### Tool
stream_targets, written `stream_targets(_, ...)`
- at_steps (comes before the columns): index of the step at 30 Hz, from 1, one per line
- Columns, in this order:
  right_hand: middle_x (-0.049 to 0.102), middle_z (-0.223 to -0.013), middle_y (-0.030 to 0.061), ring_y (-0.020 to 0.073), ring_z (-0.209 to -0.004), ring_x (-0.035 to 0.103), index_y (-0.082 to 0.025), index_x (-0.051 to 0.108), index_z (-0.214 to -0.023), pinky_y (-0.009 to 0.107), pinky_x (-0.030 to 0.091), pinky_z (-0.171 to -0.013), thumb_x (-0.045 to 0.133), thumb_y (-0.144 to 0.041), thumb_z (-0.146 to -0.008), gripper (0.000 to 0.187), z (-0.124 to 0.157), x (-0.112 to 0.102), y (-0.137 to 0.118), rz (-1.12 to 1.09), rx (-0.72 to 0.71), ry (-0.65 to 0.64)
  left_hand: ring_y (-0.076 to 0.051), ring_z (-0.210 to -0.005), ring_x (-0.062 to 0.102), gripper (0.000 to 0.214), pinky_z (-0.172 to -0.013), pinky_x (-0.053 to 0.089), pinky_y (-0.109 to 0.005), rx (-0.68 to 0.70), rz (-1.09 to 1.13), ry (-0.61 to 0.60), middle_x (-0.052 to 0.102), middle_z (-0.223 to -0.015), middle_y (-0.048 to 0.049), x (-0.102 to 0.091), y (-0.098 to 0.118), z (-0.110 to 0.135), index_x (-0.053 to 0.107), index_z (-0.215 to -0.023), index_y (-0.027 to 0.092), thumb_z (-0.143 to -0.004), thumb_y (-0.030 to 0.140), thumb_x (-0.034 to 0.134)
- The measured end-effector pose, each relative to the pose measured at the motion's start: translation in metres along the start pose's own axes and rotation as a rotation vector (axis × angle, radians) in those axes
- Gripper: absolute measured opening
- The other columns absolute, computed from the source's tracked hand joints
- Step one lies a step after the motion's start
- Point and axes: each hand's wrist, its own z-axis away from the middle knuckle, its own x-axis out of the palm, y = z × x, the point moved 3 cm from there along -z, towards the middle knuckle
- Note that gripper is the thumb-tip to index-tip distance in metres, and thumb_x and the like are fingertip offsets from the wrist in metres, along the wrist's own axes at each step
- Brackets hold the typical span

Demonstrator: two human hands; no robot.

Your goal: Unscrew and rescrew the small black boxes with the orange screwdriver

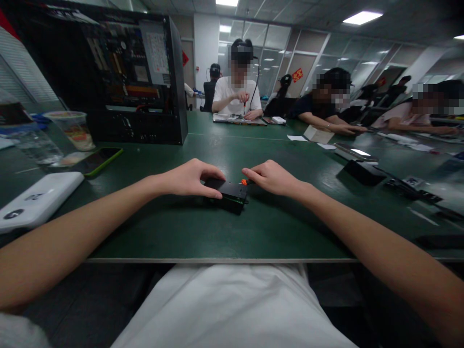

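My left hand [188, 178] grips a small black box-shaped device [234, 194], thumb along the near side and fingers over the far edge. The device sits slightly tilted on the green table, with small holes or screws in its top face. On its right, my right hand [271, 178] is closed around a slim tool with an orange and black part [244, 182]. The orange part meets the device's upper right edge. Most of the tool is hidden in my fingers, so its exact kind does not show.
An open computer case [177, 92] stands at the back left. Nearby are a plastic cup [74, 128], a phone [103, 162] and a white power bank [43, 198]. Black parts [364, 173] and a small box [319, 134] lie to the right. Several people work around the table.
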Motion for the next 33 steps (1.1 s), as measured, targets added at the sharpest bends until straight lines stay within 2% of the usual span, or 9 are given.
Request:
stream_targets(3,0.05,-0.058,0.0023,0.0115,-0.056,0.038,-0.016,0.055,-0.061,0.03,0.024,-0.059,0.029,-0.063,-0.1,0.066,-0.002,-0.005,0.008,-0.009,0.041,0.049,-0.02,-0.092,0.068,0.048,-0.08,0.048,-0.028,0.018,0.01,0.027,0.075,-0.106,-0.0052,0.0,0.002,0.0,0.072,-0.119,0.017,-0.082,0.047,0.076)
stream_targets(6,0.056,-0.063,0.0036,0.0125,-0.059,0.043,-0.016,0.059,-0.067,0.029,0.026,-0.06,0.028,-0.061,-0.101,0.064,-0.005,-0.006,0.017,0.013,0.08,0.067,-0.021,-0.093,0.068,0.048,-0.082,0.049,-0.029,0.034,-0.014,0.077,0.076,-0.106,-0.0056,0.001,0.004,-0.001,0.073,-0.118,0.017,-0.081,0.048,0.076)
stream_targets(10,0.065,-0.076,0.0077,0.0147,-0.065,0.049,-0.016,0.065,-0.08,0.029,0.026,-0.061,0.032,-0.057,-0.102,0.057,-0.007,-0.004,0.025,0.061,0.118,0.083,-0.022,-0.094,0.067,0.048,-0.084,0.051,-0.031,-0.021,0.02,0.225,0.076,-0.109,-0.0077,-0.003,0.005,-0.002,0.073,-0.116,0.015,-0.081,0.048,0.076)
stream_targets(13,0.067,-0.082,0.0097,0.0154,-0.067,0.05,-0.015,0.065,-0.09,0.028,0.027,-0.061,0.039,-0.054,-0.101,0.048,-0.007,-0.002,0.024,0.09,0.131,0.078,-0.019,-0.082,0.066,0.043,-0.074,0.05,-0.028,-0.084,0.09,0.283,0.076,-0.097,-0.0065,-0.006,0.0,-0.003,0.075,-0.109,0.014,-0.087,0.051,0.068)
stream_targets(15,0.068,-0.084,0.0098,0.0156,-0.067,0.052,-0.015,0.063,-0.094,0.028,0.029,-0.061,0.043,-0.054,-0.1,0.044,-0.005,0.001,0.021,0.099,0.12,0.061,-0.017,-0.072,0.062,0.046,-0.066,0.046,-0.026,-0.125,0.11,0.293,0.073,-0.081,-0.005,-0.007,-0.006,-0.004,0.077,-0.094,0.013,-0.093,0.055,0.058)
stream_targets(18,0.068,-0.085,0.0091,0.0163,-0.069,0.054,-0.017,0.062,-0.093,0.027,0.03,-0.061,0.047,-0.057,-0.098,0.044,-0.003,0.005,0.013,0.114,0.085,0.018,-0.013,-0.059,0.053,0.057,-0.056,0.038,-0.025,-0.19,0.144,0.298,0.065,-0.066,-0.0031,-0.009,-0.016,-0.005,0.073,-0.075,0.012,-0.097,0.059,0.049)
stream_targets(22,0.069,-0.083,0.0081,0.0165,-0.07,0.058,-0.018,0.062,-0.089,0.027,0.031,-0.061,0.044,-0.059,-0.099,0.046,0.0,0.011,0.002,0.13,0.035,-0.046,-0.011,-0.053,0.043,0.053,-0.052,0.031,-0.026,-0.238,0.187,0.284,0.058,-0.059,-0.0001,-0.009,-0.027,-0.006,0.069,-0.069,0.013,-0.092,0.06,0.058)
stream_targets(28,0.07,-0.086,0.0076,0.0171,-0.073,0.059,-0.019,0.062,-0.092,0.028,0.031,-0.062,0.043,-0.057,-0.1,0.043,0.004,0.011,-0.007,0.165,0.003,-0.053,-0.013,-0.06,0.05,0.05,-0.056,0.035,-0.026,-0.252,0.124,0.243,0.067,-0.071,-0.0026,-0.009,-0.042,-0.006,0.078,-0.086,0.014,-0.09,0.06,0.06)
stream_targets(33,0.071,-0.098,0.0105,0.0208,-0.083,0.062,-0.018,0.063,-0.098,0.029,0.03,-0.063,0.042,-0.054,-0.101,0.042,0.006,0.008,-0.01,0.226,-0.003,-0.015,-0.017,-0.071,0.062,0.042,-0.066,0.042,-0.026,-0.193,-0.082,0.12,0.076,-0.085,-0.0055,-0.004,-0.05,-0.006,0.08,-0.098,0.015,-0.094,0.051,0.057)
